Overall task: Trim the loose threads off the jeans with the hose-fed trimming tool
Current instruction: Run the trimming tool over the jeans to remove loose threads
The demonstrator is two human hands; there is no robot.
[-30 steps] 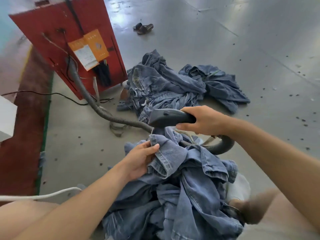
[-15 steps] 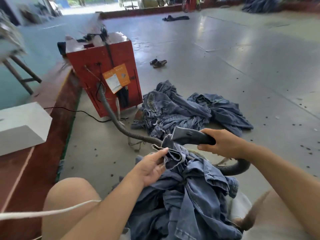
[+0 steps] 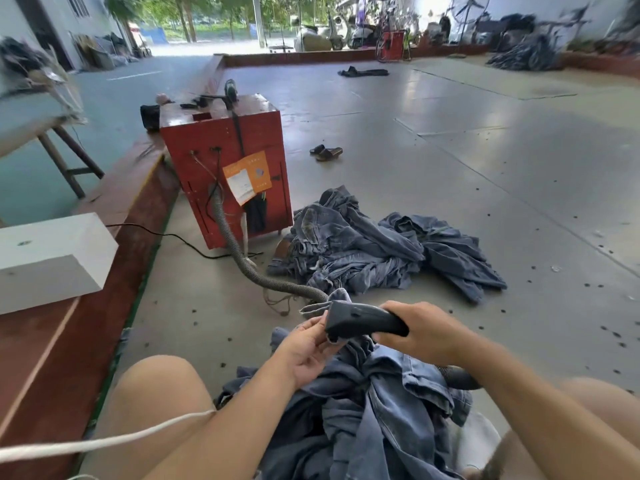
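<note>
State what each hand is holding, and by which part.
The right hand grips the trimming tool by its rear handle. The left hand pinches a folded edge of the jeans at the tool's head.

1. Both forearms are bare, with no sleeves in view.
2. The left hand (image 3: pixel 306 355) and right hand (image 3: pixel 420 336) wear no gloves, rings or watch.
3. Both knees are bare; no trouser leg shows.
4. A white cord (image 3: pixel 104 443) crosses the left arm.
</note>
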